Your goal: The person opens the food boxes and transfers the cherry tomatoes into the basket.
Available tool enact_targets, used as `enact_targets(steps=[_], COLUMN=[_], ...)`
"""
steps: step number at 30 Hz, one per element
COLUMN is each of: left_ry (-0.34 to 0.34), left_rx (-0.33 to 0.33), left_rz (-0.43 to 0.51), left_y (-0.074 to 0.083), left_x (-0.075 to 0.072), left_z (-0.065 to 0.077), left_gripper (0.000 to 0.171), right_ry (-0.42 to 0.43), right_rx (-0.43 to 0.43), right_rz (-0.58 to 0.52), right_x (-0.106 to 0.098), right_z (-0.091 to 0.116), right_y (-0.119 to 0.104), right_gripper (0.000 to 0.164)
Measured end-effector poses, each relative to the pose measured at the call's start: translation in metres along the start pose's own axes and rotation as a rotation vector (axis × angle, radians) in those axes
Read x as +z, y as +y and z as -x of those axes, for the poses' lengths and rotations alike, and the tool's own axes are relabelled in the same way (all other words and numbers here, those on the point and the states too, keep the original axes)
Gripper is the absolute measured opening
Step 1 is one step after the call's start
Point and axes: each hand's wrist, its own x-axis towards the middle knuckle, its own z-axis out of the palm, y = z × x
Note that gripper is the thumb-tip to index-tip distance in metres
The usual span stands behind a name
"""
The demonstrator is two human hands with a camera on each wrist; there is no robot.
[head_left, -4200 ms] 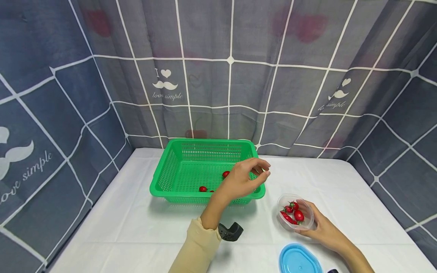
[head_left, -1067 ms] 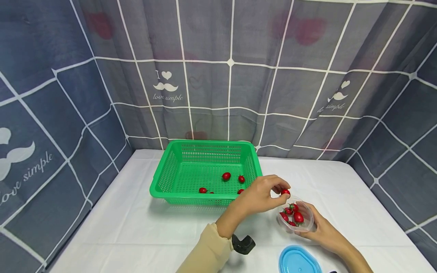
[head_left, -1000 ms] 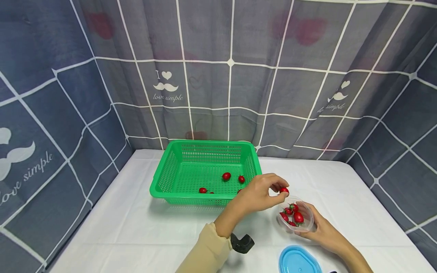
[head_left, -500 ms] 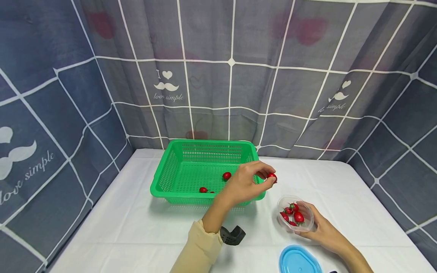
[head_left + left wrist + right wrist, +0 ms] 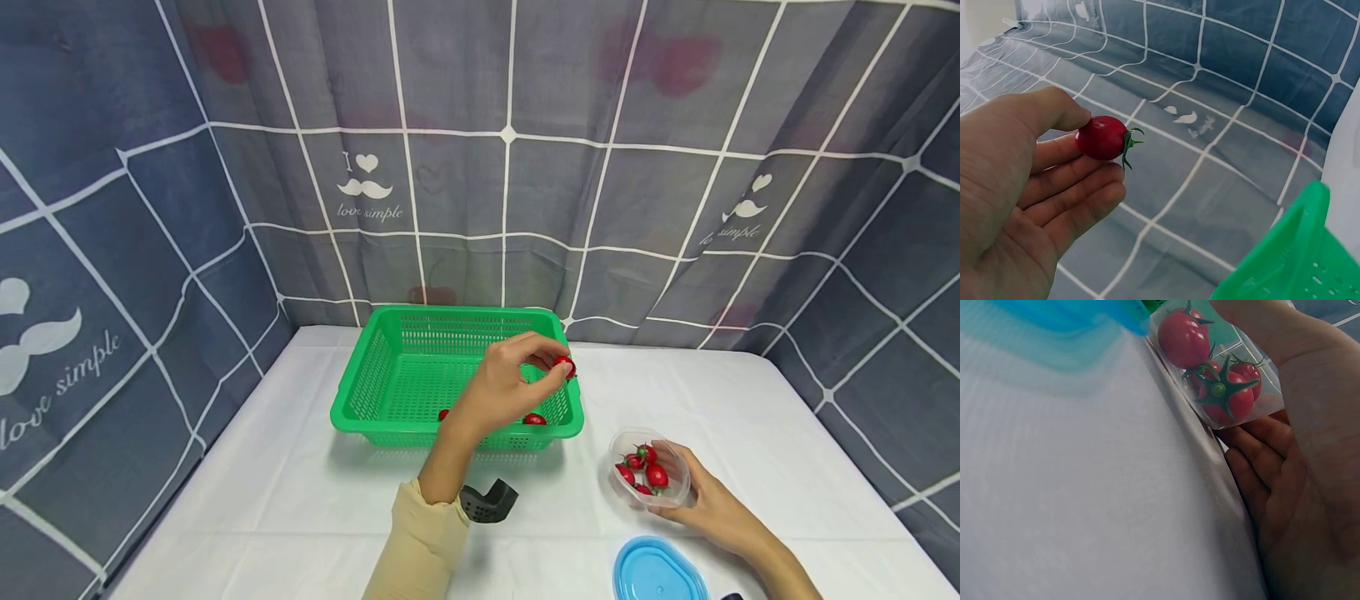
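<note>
A person's left hand (image 5: 498, 383) and wrist block part of a green basket (image 5: 405, 427) and partly cover one tomato (image 5: 443, 414) inside. The head view's lower edge crops a blue lid (image 5: 658, 575); the right wrist view blurs it and cuts off the clear container (image 5: 1267, 402). Lettering (image 5: 1202, 127) in the left wrist view is too small to read.
</note>
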Motion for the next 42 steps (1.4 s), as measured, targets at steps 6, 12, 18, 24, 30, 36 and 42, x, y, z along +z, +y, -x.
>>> enact_targets(steps=[6,12,18,24,30,36,42], left_ry=[0.029,0.052,0.102,0.139,0.154,0.163,0.160], left_rx=[-0.030,-0.072,-0.101,-0.128,-0.139,-0.161,-0.165], left_rz=[-0.023,-0.044,-0.070,-0.076,-0.092,-0.094,-0.093], left_y=[-0.002,-0.004,-0.010,-0.014,-0.018,-0.020,-0.021], left_x=[-0.007,-0.016,-0.027,-0.040,-0.047,-0.049,-0.051], left_z=[0.001,0.003,0.006,0.010,0.011,0.013,0.014], left_gripper=[0.009,0.009,0.010,0.012,0.011,0.011,0.012], right_ry=[-0.001,-0.007,-0.012,-0.012,-0.009,-0.008,-0.012], right_rx=[0.008,0.014,0.019,0.025,0.003,-0.008,0.008], right_rz=[0.001,-0.010,-0.009,0.005,-0.026,-0.037,-0.024], right_x=[-0.001,-0.001,-0.001,-0.001,0.000,0.000,-0.001], right_z=[0.000,0.000,0.001,0.001,0.000,0.000,0.000], right_y=[0.000,0.000,-0.001,-0.002,-0.001,0.000,-0.001], right_gripper=[0.087,0.087,0.086,0.086,0.087,0.086,0.087])
